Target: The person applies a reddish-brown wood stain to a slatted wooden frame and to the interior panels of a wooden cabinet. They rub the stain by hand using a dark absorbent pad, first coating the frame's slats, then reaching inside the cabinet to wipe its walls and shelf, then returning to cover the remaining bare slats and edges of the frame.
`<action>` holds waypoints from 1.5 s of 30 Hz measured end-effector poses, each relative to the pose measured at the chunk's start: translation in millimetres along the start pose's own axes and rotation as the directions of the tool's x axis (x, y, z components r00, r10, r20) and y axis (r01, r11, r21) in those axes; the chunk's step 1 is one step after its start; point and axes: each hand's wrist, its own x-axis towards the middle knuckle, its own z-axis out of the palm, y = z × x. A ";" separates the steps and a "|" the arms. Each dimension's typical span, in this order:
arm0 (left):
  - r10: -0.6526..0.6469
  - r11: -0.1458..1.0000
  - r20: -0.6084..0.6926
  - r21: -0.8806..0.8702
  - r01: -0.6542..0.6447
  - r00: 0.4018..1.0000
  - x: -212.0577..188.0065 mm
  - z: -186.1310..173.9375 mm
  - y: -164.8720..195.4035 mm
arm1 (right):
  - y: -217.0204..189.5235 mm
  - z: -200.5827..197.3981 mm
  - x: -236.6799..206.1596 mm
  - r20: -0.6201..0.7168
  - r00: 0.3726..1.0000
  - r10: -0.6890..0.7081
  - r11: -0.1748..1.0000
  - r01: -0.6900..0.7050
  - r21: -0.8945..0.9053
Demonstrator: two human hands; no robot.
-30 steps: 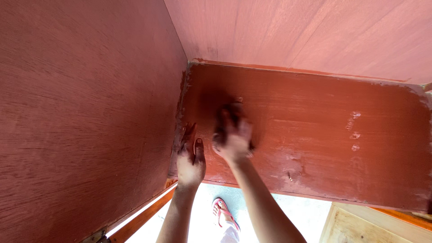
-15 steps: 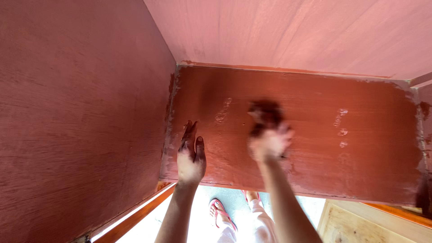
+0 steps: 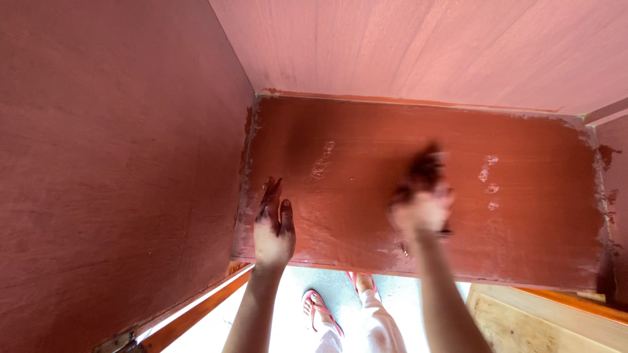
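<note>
Dark rag (image 3: 425, 171) bunched under right hand (image 3: 422, 209) fingers; left hand (image 3: 273, 229) flat on red board (image 3: 536, 229)

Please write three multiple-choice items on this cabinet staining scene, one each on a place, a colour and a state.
1. Where does the left hand rest?
A. Flat on the shelf board, near its left end
B. On the side wall
C. On the floor

2. What colour is the shelf board?
A. Blue
B. Reddish brown
C. White

3. How does the right hand appear?
A. Sharp, open and empty
B. Out of view
C. Motion-blurred, closed on a dark wad

Answers:
1. A, since the palm and fingers lie flat on the board beside the left panel.
2. B, since the whole board shows a red-brown stain.
3. C, since the hand and the dark wad above its fingers are smeared.
</note>
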 end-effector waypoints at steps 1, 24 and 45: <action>0.026 1.000 -0.011 -0.008 -0.026 1.000 -1.1 -4.2 0.7 | -27.8 10.7 -17.2 0.019 0.997 -0.070 0.998 0.070 0.007; 0.039 0.998 -0.080 0.052 -0.035 0.996 -35.1 -48.9 -6.8 | -142.6 -10.3 -129.0 -0.240 0.906 -0.349 0.889 0.401 0.223; 0.090 0.995 0.004 0.047 -0.090 0.996 -52.6 -10.1 24.5 | -198.0 15.1 -162.8 0.274 0.806 -0.525 0.826 0.406 0.390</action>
